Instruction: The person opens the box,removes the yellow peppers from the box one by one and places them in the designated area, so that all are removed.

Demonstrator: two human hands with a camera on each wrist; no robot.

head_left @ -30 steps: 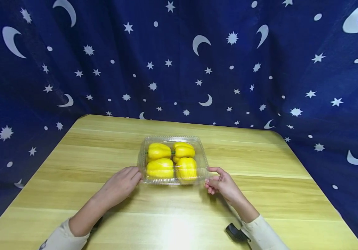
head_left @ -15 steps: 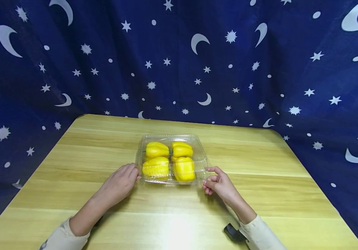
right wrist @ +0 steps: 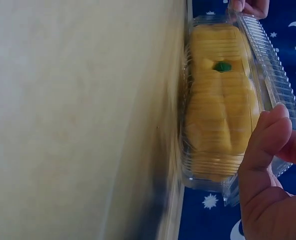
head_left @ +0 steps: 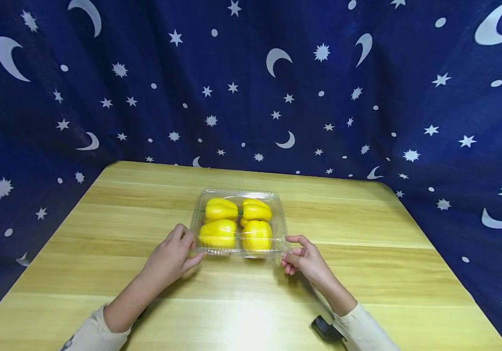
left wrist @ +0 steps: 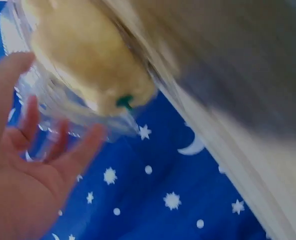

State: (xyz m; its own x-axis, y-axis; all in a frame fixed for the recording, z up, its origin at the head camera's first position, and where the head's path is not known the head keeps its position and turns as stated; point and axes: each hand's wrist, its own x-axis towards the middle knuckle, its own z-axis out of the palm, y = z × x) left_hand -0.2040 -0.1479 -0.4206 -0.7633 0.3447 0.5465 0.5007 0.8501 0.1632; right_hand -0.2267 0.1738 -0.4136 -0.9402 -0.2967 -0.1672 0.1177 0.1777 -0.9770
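Note:
A clear plastic clamshell container (head_left: 280,209) sits mid-table with several yellow bell peppers (head_left: 218,234) inside, in two rows. Its lid is over the peppers; in the right wrist view the ridged lid edge (right wrist: 275,55) stands out from the box. My left hand (head_left: 169,256) is at the front left corner, thumb apart from the fingers. In the left wrist view its fingers (left wrist: 82,150) are spread beside the box wall, near a pepper with a green stem (left wrist: 123,101). At the front right corner my right hand (head_left: 308,263) pinches the lid edge between thumb and index finger.
The light wood table (head_left: 365,243) extends around the container on every side. Behind it hangs a dark blue curtain (head_left: 251,117) with white moons and stars. A black device (head_left: 326,330) is at the right wrist, by the cream sleeve.
My left thumb has moved away from the fingers, out in front of the container's left corner. The container has shifted slightly left in view. My right hand keeps its pinch on the right corner.

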